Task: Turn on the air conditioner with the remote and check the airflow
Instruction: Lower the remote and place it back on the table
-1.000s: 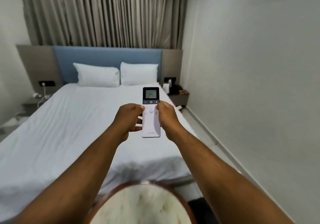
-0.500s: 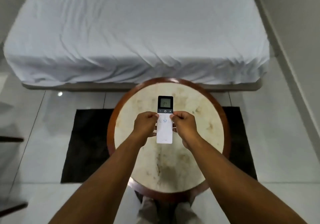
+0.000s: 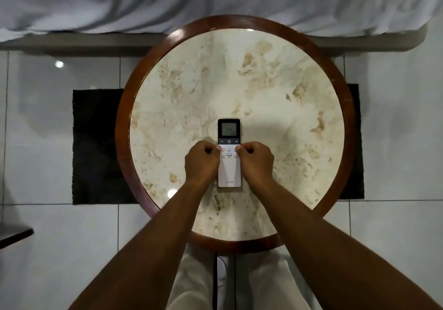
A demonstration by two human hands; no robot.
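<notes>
A slim white remote [image 3: 229, 173] with a dark top and a lit display lies low over or on the round marble table [image 3: 239, 81], its screen end pointing away from me. My left hand [image 3: 202, 163] grips its left edge and my right hand [image 3: 255, 162] grips its right edge, thumbs on the button area. Whether the remote touches the tabletop I cannot tell. No air conditioner is in view.
The table has a dark wooden rim [image 3: 124, 122] and stands on a black rug [image 3: 96, 146] over pale floor tiles. A bed with white sheets [image 3: 167, 0] runs along the top. A dark furniture corner [image 3: 14, 236] juts in at the left. My light trousers [image 3: 191, 283] show below.
The view swung from the bed and headboard down to the table. Both hands carried the remote down and closer to the tabletop, keeping the same two-handed grip.
</notes>
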